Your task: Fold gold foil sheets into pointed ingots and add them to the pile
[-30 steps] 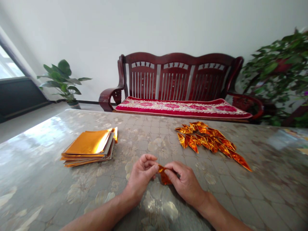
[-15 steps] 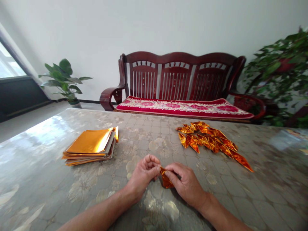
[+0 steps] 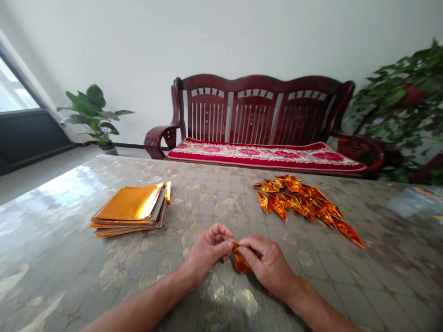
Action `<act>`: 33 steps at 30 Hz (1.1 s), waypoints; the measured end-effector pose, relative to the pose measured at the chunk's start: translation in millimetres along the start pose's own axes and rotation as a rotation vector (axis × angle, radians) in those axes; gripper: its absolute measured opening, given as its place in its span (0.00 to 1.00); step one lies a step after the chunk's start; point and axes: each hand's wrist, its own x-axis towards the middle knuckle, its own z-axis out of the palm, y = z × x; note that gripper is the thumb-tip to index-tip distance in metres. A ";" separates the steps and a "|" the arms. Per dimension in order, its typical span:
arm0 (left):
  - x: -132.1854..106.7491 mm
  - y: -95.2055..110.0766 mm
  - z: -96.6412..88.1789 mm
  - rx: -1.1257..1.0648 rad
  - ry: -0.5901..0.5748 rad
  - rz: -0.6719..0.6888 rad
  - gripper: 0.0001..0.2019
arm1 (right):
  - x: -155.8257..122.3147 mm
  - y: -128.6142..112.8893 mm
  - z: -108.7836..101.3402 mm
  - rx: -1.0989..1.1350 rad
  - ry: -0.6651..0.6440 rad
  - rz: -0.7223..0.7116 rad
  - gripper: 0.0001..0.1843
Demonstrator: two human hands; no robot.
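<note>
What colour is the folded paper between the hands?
The folded foil paper is shiny orange-gold; the head view shows it best.

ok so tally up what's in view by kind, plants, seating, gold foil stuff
leafy green plants: 2
dark red wooden bench: 1
red and white patterned seat cushion: 1
stack of square gold foil sheets: 1
heap of folded gold foil pieces: 1 (too overlapped to count singly)
folded gold foil piece between left hand and right hand: 1
total: 7
</note>
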 end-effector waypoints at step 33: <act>-9.4 -6.1 2.0 0.368 0.136 0.259 0.07 | -0.5 -0.6 1.6 -0.032 -0.032 0.058 0.12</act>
